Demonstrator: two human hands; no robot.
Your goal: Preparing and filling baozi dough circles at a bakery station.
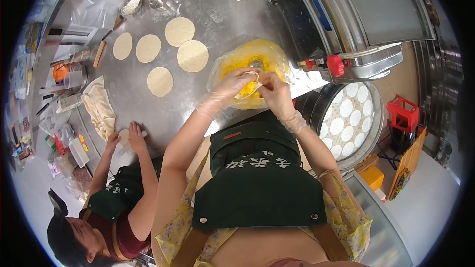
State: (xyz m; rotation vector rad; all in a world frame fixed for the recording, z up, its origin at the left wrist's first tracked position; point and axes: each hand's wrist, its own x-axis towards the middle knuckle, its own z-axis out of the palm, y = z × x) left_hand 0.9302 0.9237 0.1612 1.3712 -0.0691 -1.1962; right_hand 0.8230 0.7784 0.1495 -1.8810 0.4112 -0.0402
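Both my hands wear clear plastic gloves and meet above a bag-lined bowl of yellow filling (271,49). Between them is a dough wrapper (257,85) with yellow filling inside. My left hand (236,82) grips the wrapper's left edge with closed fingers. On the other side, my right hand (276,94) pinches its rim, where the dough looks gathered. A metal spoon (256,64) rests in the filling just beyond my fingers. To the left, several flat dough rounds lie on the steel table, the nearest dough round (160,82) being closest to my left forearm.
At lower left a co-worker's hands (132,137) roll dough with a pin. A cloth (99,106) lies beyond them. Right of me stands a round steamer tray (349,118) with white paper discs. A machine with a red knob (335,66) borders the table's right side.
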